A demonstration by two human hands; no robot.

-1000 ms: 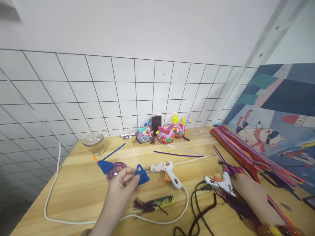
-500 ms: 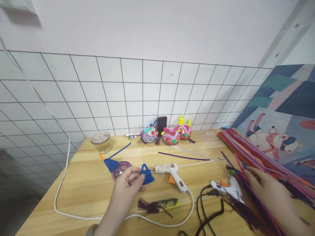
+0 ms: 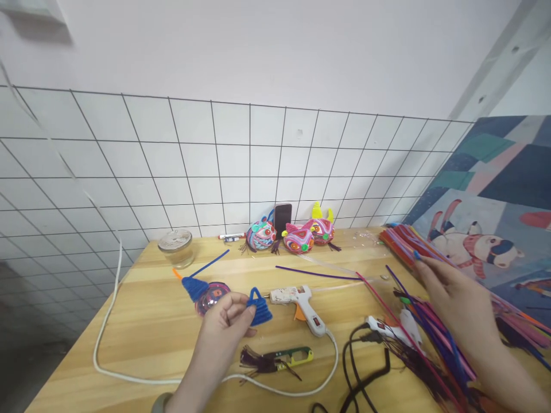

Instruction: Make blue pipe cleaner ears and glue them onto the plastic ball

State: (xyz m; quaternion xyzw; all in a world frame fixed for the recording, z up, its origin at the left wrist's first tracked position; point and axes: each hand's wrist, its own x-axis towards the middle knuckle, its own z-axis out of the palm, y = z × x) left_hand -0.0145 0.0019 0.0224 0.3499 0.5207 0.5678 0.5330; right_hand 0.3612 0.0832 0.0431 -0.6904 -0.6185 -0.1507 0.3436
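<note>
My left hand [image 3: 230, 318] pinches a blue folded pipe-cleaner piece [image 3: 261, 310], zigzagged into a fan with a small loop on top. Beside it on the table lies a round decorated ball [image 3: 213, 295] with a similar blue fan [image 3: 193, 287] at its edge. At the right, my right hand [image 3: 456, 292] is closed with a blue pipe-cleaner tip [image 3: 416, 255] showing at its fingertips; the hand hides most of its length. Below that hand spreads a bunch of purple, blue and pink pipe cleaners [image 3: 447, 338]. A white glue gun [image 3: 303, 304] lies between my hands.
Another glue gun [image 3: 396, 327] with black cables sits at the right. Thread snips [image 3: 293, 358] and a white cord [image 3: 150, 381] lie in front. A glass jar [image 3: 176, 249], finished decorated balls [image 3: 299, 238] and a phone [image 3: 283, 218] stand along the back.
My right hand has risen and moved slightly left, drawing the blue pipe cleaner up from the bunch. A pink pipe cleaner has shifted left across the second glue gun. My left hand stays nearly still.
</note>
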